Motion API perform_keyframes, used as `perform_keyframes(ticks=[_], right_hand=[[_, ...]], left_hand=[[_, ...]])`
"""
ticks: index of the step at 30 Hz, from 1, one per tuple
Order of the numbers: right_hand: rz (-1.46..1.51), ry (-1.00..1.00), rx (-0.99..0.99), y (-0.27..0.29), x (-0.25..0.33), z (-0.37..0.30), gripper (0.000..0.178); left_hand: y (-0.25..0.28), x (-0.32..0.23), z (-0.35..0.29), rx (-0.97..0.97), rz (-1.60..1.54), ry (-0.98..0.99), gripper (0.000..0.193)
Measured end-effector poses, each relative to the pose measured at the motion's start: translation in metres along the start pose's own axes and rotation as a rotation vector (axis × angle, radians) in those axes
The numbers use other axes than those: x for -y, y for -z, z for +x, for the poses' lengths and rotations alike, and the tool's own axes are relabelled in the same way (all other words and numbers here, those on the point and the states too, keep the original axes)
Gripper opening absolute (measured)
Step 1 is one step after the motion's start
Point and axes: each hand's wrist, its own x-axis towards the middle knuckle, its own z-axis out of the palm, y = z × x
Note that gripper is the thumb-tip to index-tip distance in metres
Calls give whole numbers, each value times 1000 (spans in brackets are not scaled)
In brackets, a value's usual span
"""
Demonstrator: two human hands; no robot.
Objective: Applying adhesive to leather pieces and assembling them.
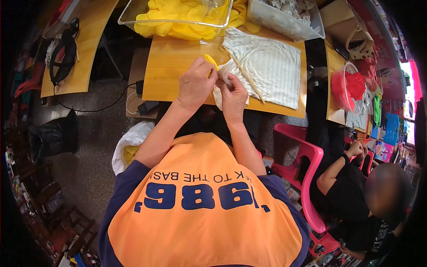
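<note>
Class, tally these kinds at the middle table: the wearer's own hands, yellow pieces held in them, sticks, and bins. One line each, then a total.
Hands: 2 (left hand, right hand)
Held yellow piece: 1
Stick: 1
Bins: 2 (clear bin, whitish bin)
Total: 6

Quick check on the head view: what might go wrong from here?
1. The whitish piece pinched in the right hand looks thin and crumpled; it might tear or slip.
2. The left hand holds a small yellow piece close by, so the fingers could snag one piece on the other.
3. The thin stick lies loose on the white cloth, its near end close to the table edge; a bump could roll it off.
</note>
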Motion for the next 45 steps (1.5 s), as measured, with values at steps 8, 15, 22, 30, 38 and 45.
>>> perform_keyframes(ticks=[8,15,22,30,38,45], right_hand=[[31,-96,115,2,9,1,22],[209,-46,107,8,-4,5,21],[-229,97,326,20,26,14,20],[-116,149,82,13,15,8,15],[-463,315,184,18,34,6,16],[-421,289,189,24,43,5,13]], left_hand=[[4,19,3,230,-883,653,12],[1,18,-3,137,-683,435,13],[-3,29,-12,133,-890,471,12],[-3,24,-14,243,-779,355,11],[-9,19,-19,268,-1180,730,10],[-9,24,-21,361,-1130,712,8]])
